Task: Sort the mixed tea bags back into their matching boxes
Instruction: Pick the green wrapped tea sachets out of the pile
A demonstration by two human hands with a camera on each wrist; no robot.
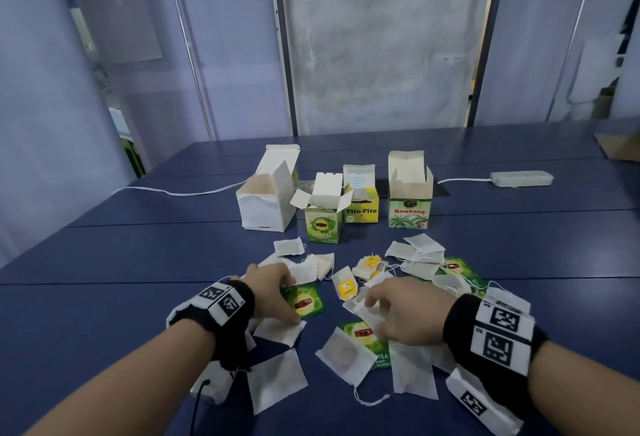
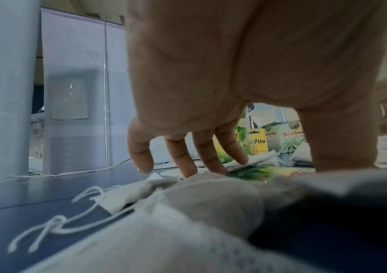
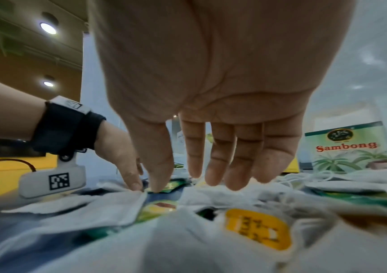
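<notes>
Four open boxes stand in a row at the back: a white box (image 1: 266, 200), a green tea box (image 1: 323, 224), a yellow Pito-Pito box (image 1: 360, 209) and a Sambong box (image 1: 410, 209) (image 3: 348, 147). Several white tea bags, green sachets and a yellow-tagged bag (image 1: 346, 288) (image 3: 257, 229) lie scattered in front. My left hand (image 1: 285, 299) (image 2: 257, 164) spans a green sachet (image 1: 308, 302) (image 2: 260, 172), straight fingers touching bags at its far edge, thumb on a white bag. My right hand (image 1: 375, 316) (image 3: 185, 184) hangs with straight fingers just over white bags and another green sachet (image 1: 360, 331), holding nothing.
A white power strip (image 1: 521, 178) lies at the back right, its cable (image 1: 180, 190) trailing across the blue table (image 1: 104, 262) to the left. A cardboard box (image 1: 620, 145) sits at the far right edge. Translucent partition panels close off the back.
</notes>
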